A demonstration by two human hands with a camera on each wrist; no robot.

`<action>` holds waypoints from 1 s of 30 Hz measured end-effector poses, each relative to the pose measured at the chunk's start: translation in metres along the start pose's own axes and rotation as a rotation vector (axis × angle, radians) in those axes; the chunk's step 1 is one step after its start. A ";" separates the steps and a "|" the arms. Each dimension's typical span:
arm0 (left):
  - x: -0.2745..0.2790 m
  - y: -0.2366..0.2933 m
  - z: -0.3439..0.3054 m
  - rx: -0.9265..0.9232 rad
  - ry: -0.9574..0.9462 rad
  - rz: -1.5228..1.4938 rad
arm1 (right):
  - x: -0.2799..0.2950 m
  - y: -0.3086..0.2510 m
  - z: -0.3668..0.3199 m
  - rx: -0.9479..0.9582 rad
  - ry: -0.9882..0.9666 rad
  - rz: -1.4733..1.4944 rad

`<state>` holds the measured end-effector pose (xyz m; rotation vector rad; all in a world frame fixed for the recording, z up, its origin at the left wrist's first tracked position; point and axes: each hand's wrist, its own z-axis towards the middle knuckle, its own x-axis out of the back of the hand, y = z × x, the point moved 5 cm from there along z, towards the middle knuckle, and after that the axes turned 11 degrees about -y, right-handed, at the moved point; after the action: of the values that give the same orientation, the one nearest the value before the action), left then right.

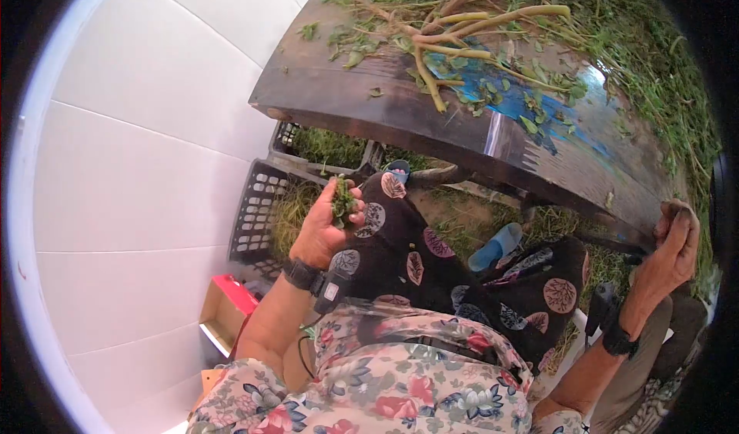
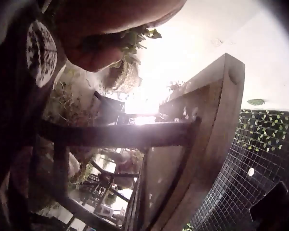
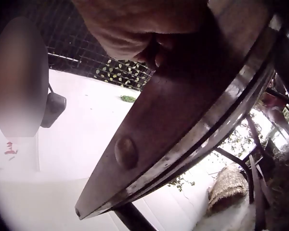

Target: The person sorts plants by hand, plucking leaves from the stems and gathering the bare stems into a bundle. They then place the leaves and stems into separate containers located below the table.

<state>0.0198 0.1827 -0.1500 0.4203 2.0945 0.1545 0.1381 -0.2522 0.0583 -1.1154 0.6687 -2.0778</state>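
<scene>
In the head view the left hand (image 1: 327, 222) holds a small bunch of green leaves (image 1: 342, 203) above the lap, fingers curled round it. Part of that hand (image 2: 111, 19) and leaf tips (image 2: 135, 41) show at the top of the left wrist view. The right hand (image 1: 677, 241) is at the table's near edge on the right, its fingers bent inward; whether it pinches something small is unclear. In the right wrist view this hand (image 3: 144, 29) is dark against the tabletop (image 3: 159, 106), its fingertips mostly hidden.
Thick stems (image 1: 462, 37) and loose leaves lie on the table (image 1: 346, 95), with a heap of greens (image 1: 654, 56) at right. A black crate (image 1: 254, 214) with greens stands under the left edge, near a red box (image 1: 231, 299). Blue slippers (image 1: 496, 247) are below.
</scene>
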 end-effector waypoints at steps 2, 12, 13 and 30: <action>0.011 0.013 0.003 -0.018 0.033 -0.006 | 0.001 -0.001 -0.001 -0.047 0.039 -0.090; 0.065 0.046 0.029 -0.122 0.175 -0.008 | 0.005 0.008 -0.001 -0.097 0.093 -0.178; 0.067 0.048 0.031 -0.134 0.201 0.011 | 0.006 0.008 -0.003 -0.101 0.092 -0.233; 0.074 0.107 0.064 -0.104 0.125 0.201 | -0.006 -0.013 -0.007 0.027 0.123 -0.133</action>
<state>0.0636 0.3053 -0.2137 0.5705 2.1527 0.4149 0.1304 -0.2386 0.0607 -1.0490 0.6374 -2.2766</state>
